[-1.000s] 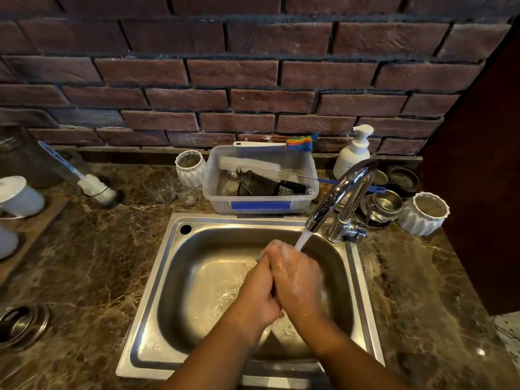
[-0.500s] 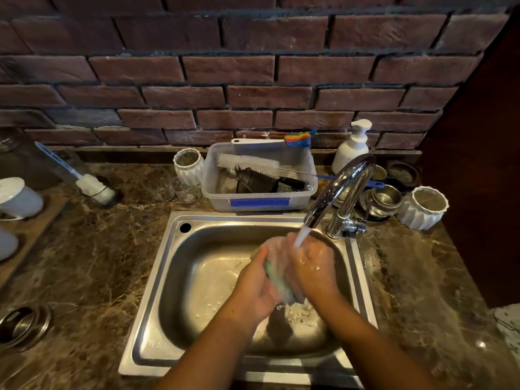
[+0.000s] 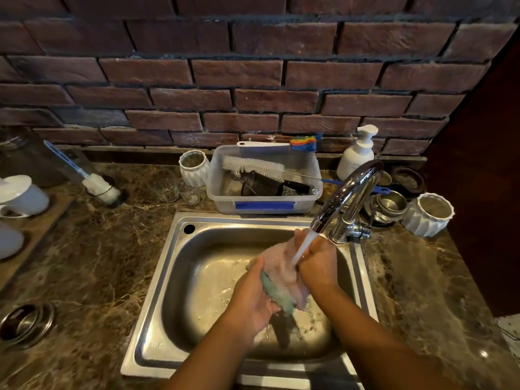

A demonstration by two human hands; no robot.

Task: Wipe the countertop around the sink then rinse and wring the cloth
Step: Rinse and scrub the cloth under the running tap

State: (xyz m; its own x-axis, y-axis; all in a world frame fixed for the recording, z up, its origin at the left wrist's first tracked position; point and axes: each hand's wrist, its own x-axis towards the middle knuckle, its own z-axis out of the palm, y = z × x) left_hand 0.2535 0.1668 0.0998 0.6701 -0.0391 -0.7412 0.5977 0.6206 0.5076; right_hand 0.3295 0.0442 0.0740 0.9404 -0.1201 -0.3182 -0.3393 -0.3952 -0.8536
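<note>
Both gripping cloth (image 3: 281,274) under running faucet (image 3: 349,192): left hand (image 3: 253,302), right hand (image 3: 319,263) closed around it. Might splash over sink (image 3: 157,277) rim onto wiped desk (image 3: 92,263).

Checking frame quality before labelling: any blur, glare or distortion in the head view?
Head view: wide-angle bowing curves the brick courses and countertop edges; the cloth and both hands, left and right, are motion-soft under the water stream; bright specular glare on the faucet and sink rim; corners fall dark.
</note>
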